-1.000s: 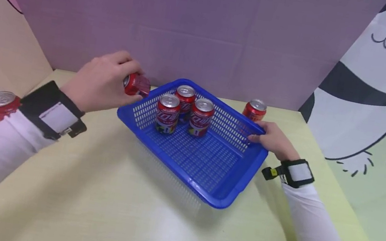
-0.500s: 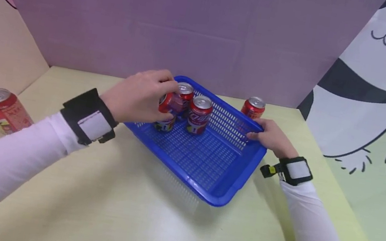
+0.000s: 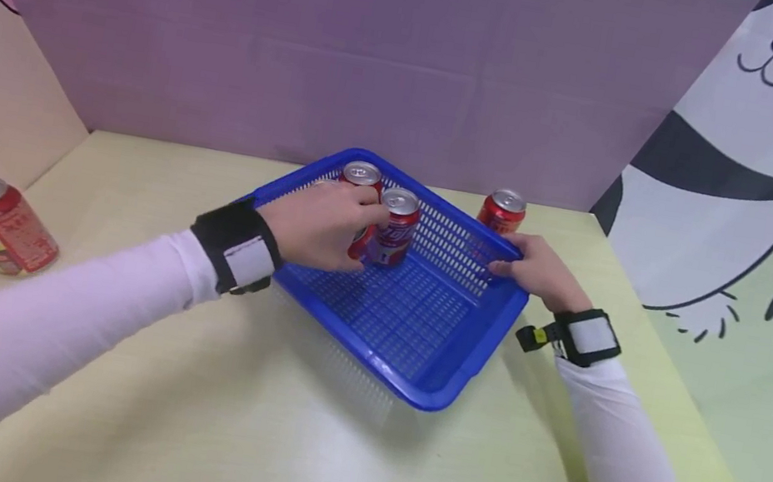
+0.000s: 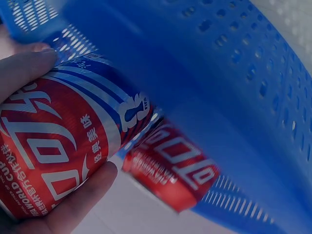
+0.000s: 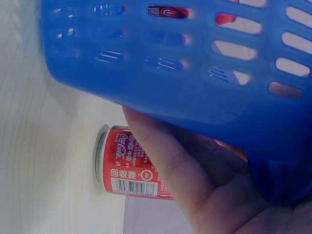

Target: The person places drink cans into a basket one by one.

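Observation:
My left hand (image 3: 324, 223) is inside the blue plastic basket (image 3: 401, 385), fingers and thumb curled round a red cola can (image 4: 53, 141). In the left wrist view, another red can (image 4: 170, 165) is close beyond the held one. Two cans stand upright in the basket, one at the back (image 3: 363, 173) and one to its right (image 3: 399, 230); my left hand hides the spot where a third stood. My right hand (image 3: 544, 273) grips the basket's right rim, thumb on the inner side and fingers outside.
One red can (image 3: 503, 210) stands on the table just behind my right hand. Another can (image 3: 2, 226) stands at the far left, near the side wall. A purple wall (image 3: 289, 91) closes off the back of the pale table (image 3: 175, 427).
My left hand has carried its can rightward from outside the basket's left rim, over the standing cans, and down into the basket. The right hand keeps its grip on the rim.

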Demonstrator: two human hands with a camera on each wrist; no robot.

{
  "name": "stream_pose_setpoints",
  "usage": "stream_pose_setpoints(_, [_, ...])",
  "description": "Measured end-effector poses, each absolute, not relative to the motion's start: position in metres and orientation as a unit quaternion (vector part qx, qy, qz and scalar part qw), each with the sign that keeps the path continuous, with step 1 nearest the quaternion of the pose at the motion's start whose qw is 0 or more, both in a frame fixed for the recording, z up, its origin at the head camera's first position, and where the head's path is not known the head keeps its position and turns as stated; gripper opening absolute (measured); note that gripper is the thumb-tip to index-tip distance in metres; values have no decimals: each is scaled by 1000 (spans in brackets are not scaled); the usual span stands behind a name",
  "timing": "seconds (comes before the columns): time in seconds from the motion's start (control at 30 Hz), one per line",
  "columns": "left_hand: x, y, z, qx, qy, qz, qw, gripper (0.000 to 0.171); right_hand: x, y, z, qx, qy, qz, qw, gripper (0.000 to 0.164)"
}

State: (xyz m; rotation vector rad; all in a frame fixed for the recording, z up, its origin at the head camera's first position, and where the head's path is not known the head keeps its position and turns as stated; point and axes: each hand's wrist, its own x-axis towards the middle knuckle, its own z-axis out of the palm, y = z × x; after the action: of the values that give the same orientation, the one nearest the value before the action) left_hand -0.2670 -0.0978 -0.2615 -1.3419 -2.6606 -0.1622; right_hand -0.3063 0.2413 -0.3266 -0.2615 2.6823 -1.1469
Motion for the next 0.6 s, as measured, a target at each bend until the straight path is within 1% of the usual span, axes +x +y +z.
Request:
stream_pose_setpoints(0.17, [-272, -92, -270, -446, -892, -31, 58, 58, -306, 242, -327, -91, 910, -391, 105, 32])
stream_pose_setpoints(0.6, [-284, -86, -284, -446, -894, -27, 18, 53, -309, 242, -328, -83, 909, -396, 105, 30])
